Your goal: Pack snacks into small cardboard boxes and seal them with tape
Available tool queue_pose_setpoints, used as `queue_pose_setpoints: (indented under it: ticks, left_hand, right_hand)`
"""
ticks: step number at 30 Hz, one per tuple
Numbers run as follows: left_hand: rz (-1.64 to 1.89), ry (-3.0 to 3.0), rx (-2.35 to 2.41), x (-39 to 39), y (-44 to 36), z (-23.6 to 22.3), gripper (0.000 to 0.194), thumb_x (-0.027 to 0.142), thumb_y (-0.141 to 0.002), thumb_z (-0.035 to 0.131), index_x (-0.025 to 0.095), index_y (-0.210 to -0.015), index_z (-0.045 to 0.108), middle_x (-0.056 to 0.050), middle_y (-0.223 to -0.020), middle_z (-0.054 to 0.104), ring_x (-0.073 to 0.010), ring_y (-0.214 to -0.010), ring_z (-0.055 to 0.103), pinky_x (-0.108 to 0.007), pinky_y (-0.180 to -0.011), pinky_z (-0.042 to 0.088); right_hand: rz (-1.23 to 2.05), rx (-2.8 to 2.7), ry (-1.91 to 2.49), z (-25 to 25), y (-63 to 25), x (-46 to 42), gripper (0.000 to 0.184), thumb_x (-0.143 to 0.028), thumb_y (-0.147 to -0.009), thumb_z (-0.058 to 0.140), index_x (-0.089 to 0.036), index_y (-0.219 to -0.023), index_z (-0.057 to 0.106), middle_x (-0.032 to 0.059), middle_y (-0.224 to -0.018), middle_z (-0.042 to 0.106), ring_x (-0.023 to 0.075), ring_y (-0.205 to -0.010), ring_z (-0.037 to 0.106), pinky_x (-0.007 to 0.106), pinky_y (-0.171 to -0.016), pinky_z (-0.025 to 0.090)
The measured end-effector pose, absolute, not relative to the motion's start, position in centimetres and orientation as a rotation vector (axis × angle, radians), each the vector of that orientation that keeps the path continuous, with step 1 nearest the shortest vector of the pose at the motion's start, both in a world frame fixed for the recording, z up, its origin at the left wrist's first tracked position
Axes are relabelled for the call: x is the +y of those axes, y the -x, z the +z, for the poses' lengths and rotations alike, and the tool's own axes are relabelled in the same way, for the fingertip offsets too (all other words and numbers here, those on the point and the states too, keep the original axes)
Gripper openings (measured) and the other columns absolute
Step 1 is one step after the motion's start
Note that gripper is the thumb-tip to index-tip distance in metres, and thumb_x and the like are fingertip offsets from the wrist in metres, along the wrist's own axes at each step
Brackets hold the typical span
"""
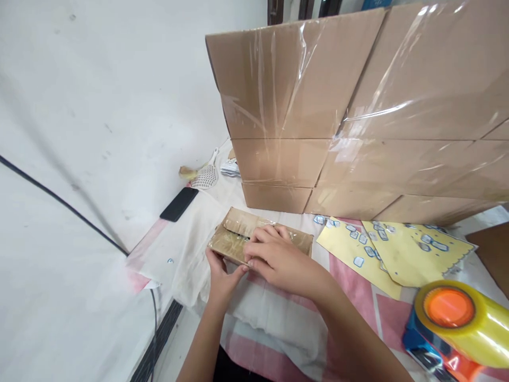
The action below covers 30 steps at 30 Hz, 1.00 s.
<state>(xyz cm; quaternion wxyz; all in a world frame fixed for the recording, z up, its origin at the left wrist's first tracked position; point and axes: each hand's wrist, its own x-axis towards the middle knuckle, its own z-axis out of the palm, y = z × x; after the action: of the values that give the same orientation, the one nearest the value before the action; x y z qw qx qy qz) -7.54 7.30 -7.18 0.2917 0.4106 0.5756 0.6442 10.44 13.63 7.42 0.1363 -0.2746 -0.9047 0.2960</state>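
Observation:
A small flat brown parcel (238,233) wrapped in clear tape lies on a white cloth in front of me. My left hand (221,276) grips its near left edge, thumb and fingers closed on it. My right hand (278,254) lies over the parcel's top, fingers curled and pressing down on the tape. The parcel's right half is mostly hidden under that hand.
A stack of taped cardboard boxes (358,106) rises behind the parcel. Yellow sticker sheets (397,249) lie to the right. A tape dispenser with an orange core (453,318) sits at the near right. A black phone (178,204) and a white perforated scoop (205,178) lie by the wall.

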Motion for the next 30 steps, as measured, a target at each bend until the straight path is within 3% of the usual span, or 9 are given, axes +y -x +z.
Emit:
queue_pose_setpoints:
  ticks: [7,14,16,19,24,26,28,30]
  left_hand:
    - [1.711,-1.081,1.507,7.3,7.6,-7.9,0.074,0.042,-0.067,0.089,0.028,-0.122,0.042,-0.006,-0.124,0.053,-0.0253,-0.118,0.057,-0.038,-0.099,0.048]
    - [1.782,-1.047,1.568,7.4,7.1,-9.2,0.091,0.057,-0.061,0.089,0.026,-0.131,0.04,-0.011,-0.13,0.053,-0.0301,-0.122,0.054,-0.044,-0.105,0.044]
    - [1.779,-1.059,1.574,7.4,7.0,-9.2,0.092,0.058,-0.062,0.088,0.026,-0.133,0.04,-0.012,-0.132,0.052,-0.0318,-0.126,0.052,-0.047,-0.109,0.041]
    - [1.776,-1.065,1.574,7.4,7.1,-9.3,0.095,0.057,-0.064,0.087,0.025,-0.139,0.038,-0.014,-0.142,0.048,-0.0342,-0.135,0.046,-0.05,-0.116,0.035]
    - [1.735,-1.071,1.614,7.3,7.2,-9.4,0.099,0.061,-0.064,0.085,0.024,-0.142,0.036,-0.015,-0.144,0.049,-0.0352,-0.139,0.045,-0.051,-0.119,0.033]
    - [1.736,-1.044,1.639,7.2,7.3,-9.1,0.088,0.066,-0.071,0.078,0.023,-0.139,0.041,-0.014,-0.138,0.054,-0.0342,-0.134,0.05,-0.049,-0.117,0.038]
    - [1.732,-1.004,1.662,7.0,7.2,-8.6,0.065,0.067,-0.087,0.061,0.023,-0.133,0.05,-0.011,-0.13,0.06,-0.0313,-0.132,0.053,-0.047,-0.115,0.041]
    - [1.726,-0.977,1.686,6.7,7.2,-8.1,0.051,0.062,-0.097,0.045,0.025,-0.131,0.056,-0.01,-0.127,0.063,-0.0281,-0.136,0.05,-0.043,-0.118,0.038]
  right_hand:
    - [0.882,-2.579,0.82,7.6,-10.3,13.7,0.019,-0.016,-0.1,0.05,-0.021,-0.082,0.054,0.0,-0.099,0.054,0.019,-0.105,0.048,0.041,-0.097,0.034]
    - [0.895,-2.555,0.829,7.2,-10.0,13.5,0.015,-0.016,-0.096,0.056,-0.022,-0.083,0.06,-0.0001,-0.098,0.058,0.0197,-0.106,0.052,0.044,-0.098,0.037]
    - [0.877,-2.497,0.802,7.2,-10.2,13.4,0.011,-0.017,-0.096,0.058,-0.025,-0.095,0.065,0.0015,-0.111,0.061,0.0206,-0.113,0.054,0.045,-0.103,0.039]
    - [0.69,-2.201,0.789,8.1,-12.1,13.9,0.031,-0.021,-0.095,0.062,-0.029,-0.126,0.062,0.0065,-0.143,0.051,0.0228,-0.132,0.049,0.045,-0.111,0.04]
    - [0.529,-1.897,0.961,7.6,-17.4,14.4,0.057,-0.044,-0.092,0.069,-0.036,-0.145,0.049,0.0079,-0.15,0.049,0.0301,-0.141,0.045,0.052,-0.112,0.042]
    - [0.613,-1.935,1.046,5.1,-18.6,13.4,0.086,-0.065,-0.084,0.07,-0.037,-0.157,0.032,0.0097,-0.16,0.039,0.0346,-0.149,0.034,0.059,-0.119,0.032]
    - [0.757,-1.946,1.071,1.8,-19.0,11.8,0.117,-0.085,-0.072,0.063,-0.034,-0.163,0.01,0.0126,-0.168,0.023,0.0383,-0.155,0.021,0.063,-0.123,0.021]
    - [0.881,-1.903,1.062,-1.5,-18.7,10.1,0.134,-0.092,-0.067,0.058,-0.029,-0.163,-0.01,0.0156,-0.17,0.012,0.0402,-0.156,0.016,0.063,-0.123,0.023]
